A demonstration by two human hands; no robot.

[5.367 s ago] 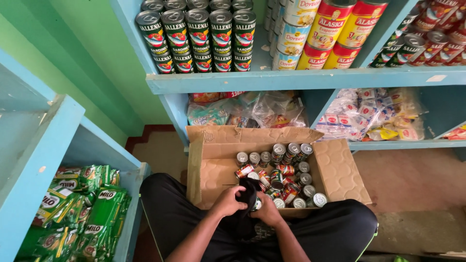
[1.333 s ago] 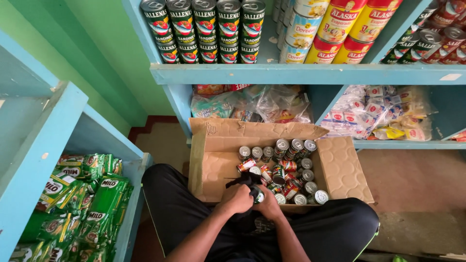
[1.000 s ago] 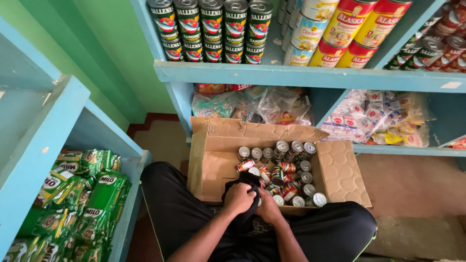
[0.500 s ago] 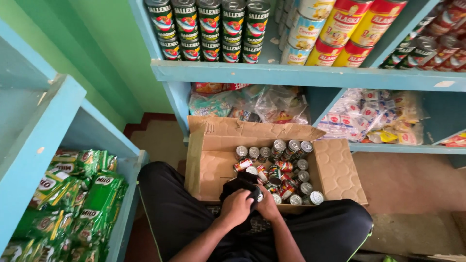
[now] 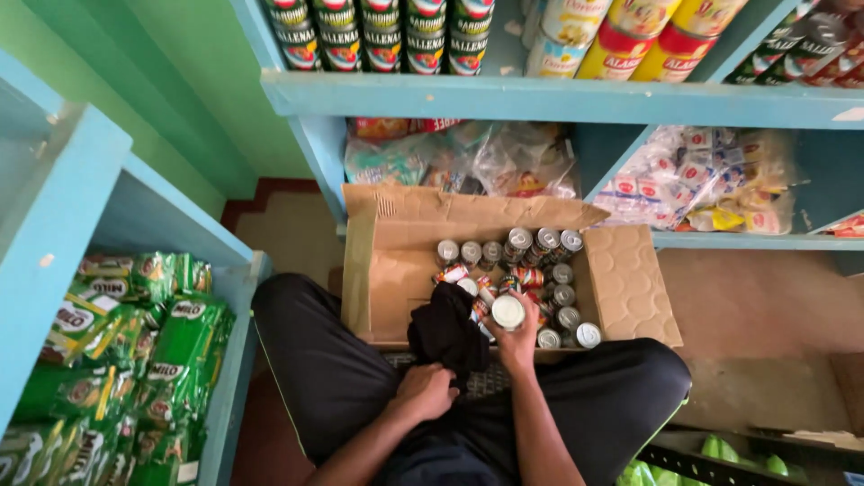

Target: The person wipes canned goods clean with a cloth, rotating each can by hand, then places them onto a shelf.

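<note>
Right hand (image 5: 519, 335) now lifting can (image 5: 508, 311), left hand (image 5: 425, 391) clutching cloth (image 5: 445, 329)

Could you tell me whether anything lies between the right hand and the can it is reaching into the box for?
Nothing visible does: the right hand already grips the can directly, over the cardboard box.

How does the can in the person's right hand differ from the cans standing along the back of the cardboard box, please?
The held can is lifted clear in the right hand; the back-row cans stand inside the cardboard box. The held can sits beside the black cloth; the back-row cans stand apart from it. Both show round silver tops.
</note>
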